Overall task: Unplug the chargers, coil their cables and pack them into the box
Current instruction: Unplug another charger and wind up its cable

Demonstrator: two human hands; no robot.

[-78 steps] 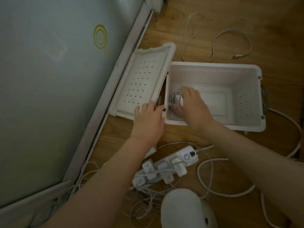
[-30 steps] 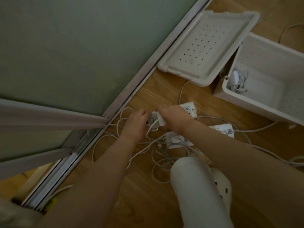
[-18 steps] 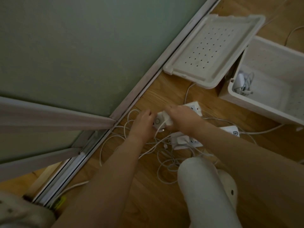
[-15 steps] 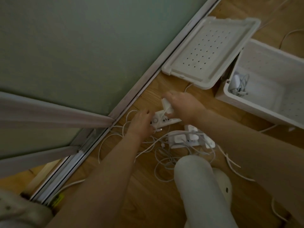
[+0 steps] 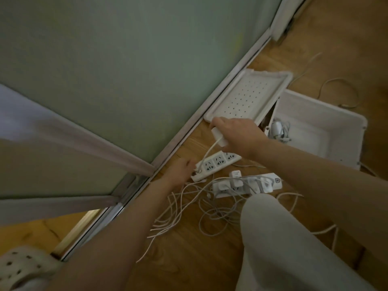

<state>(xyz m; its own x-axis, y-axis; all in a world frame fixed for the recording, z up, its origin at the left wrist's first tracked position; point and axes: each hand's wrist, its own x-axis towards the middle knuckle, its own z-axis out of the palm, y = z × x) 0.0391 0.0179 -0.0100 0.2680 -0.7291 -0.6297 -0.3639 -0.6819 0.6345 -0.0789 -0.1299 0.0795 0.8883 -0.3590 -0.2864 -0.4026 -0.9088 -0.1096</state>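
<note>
Overhead, looking down at a wooden floor (image 5: 180, 259). The right hand (image 5: 237, 135) grips a white charger (image 5: 219, 137), held clear above a power strip (image 5: 218, 162) at its six o'clock. The charger's cable (image 5: 206, 153) drops to the strip's left end. The left hand (image 5: 180, 173) touches that end, at the charger's seven o'clock; whether its fingers curl round it cannot be told. At the right hand's three o'clock sits the open box (image 5: 336, 114), with a coiled charger (image 5: 277, 129) inside. A second strip (image 5: 275, 181) lies at five o'clock.
</note>
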